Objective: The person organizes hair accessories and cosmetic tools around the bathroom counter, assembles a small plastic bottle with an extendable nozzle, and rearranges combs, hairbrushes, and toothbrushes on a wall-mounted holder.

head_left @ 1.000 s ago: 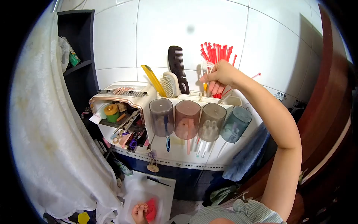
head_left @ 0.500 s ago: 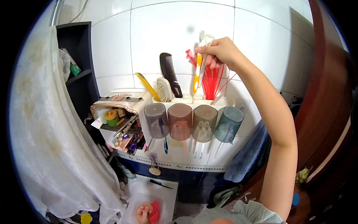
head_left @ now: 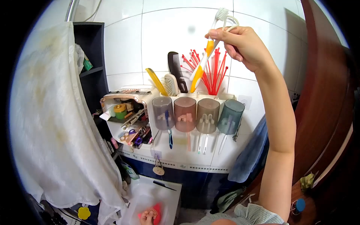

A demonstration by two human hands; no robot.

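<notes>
My right hand (head_left: 243, 43) is raised in front of the tiled wall, its thumb and fingers pinched around a yellow-and-white toothbrush (head_left: 200, 73). With it the hand holds a slim white tool with a looped end (head_left: 233, 21). The brush head points up, and the lower ends hang above the white wall rack (head_left: 187, 98). Several red cable ties (head_left: 215, 71) fan out of the rack just below. Down at the bottom, my left hand (head_left: 147, 218) is closed over the white basin (head_left: 139, 193), with a red item (head_left: 157, 212) against its fingers; its kind is unclear.
A black comb (head_left: 174, 69), a hairbrush (head_left: 170, 84) and a yellow-handled item (head_left: 155, 80) stand in the rack. Several tinted cups, one brown (head_left: 208, 116), hang below with toothbrushes. A cluttered organizer (head_left: 129, 97) and white curtain (head_left: 56, 131) are left; a blue towel (head_left: 249, 150) hangs right.
My right hand has risen, lifting the toothbrush and looped tool higher above the rack and tilting them. More of the red cable ties shows now. The view has shifted slightly.
</notes>
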